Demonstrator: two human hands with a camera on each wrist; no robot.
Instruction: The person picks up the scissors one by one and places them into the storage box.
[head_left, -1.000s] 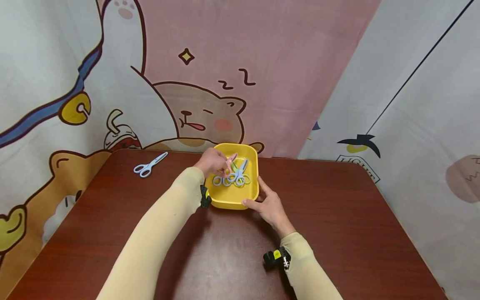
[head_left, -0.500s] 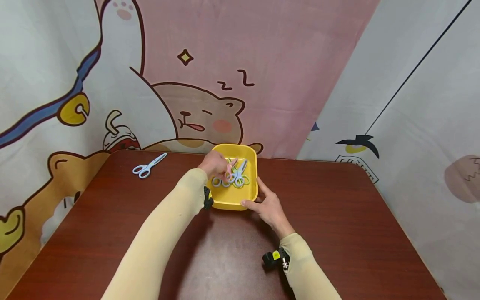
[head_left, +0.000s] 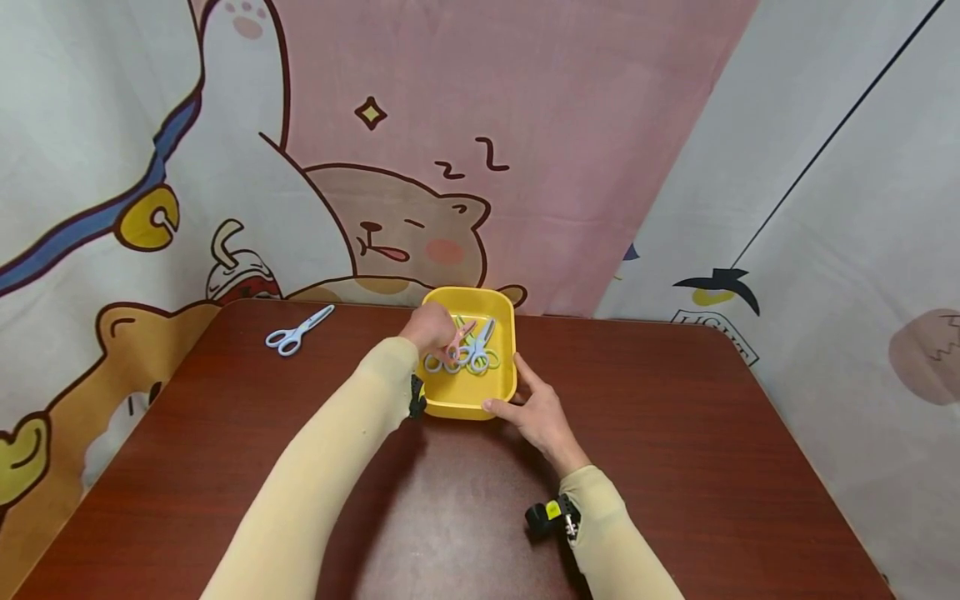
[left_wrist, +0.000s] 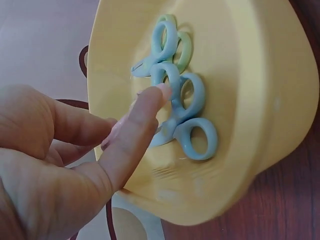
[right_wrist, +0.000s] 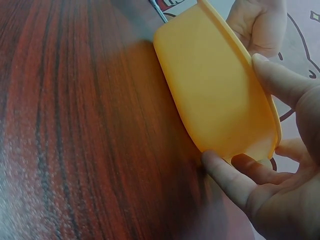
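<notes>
A yellow tray [head_left: 465, 404] stands at the far middle of the brown table [head_left: 675, 467]. Several small scissors lie in it: a pink pair [head_left: 454, 342], a blue pair [head_left: 482, 335] and a green pair [head_left: 486, 363]. My left hand [head_left: 430, 327] reaches into the tray from the left. In the left wrist view its index finger [left_wrist: 145, 110] is stretched out, the tip touching the blue scissor handles [left_wrist: 192, 115], and nothing shows between the fingers. My right hand [head_left: 534, 408] grips the tray's near right corner, with the thumb [right_wrist: 225, 175] on the wall [right_wrist: 215, 90] and the index finger [right_wrist: 280, 80] along the rim.
Another blue pair of scissors [head_left: 298, 330] lies on the table at the far left. Cartoon-printed cloth [head_left: 420, 167] hangs close behind the table and along both sides. Bare tabletop spreads in front of the tray and to its right.
The pink scissors, held up in my left fingers a second ago, now lie down among the others in the tray. The right hand and tray have stayed put.
</notes>
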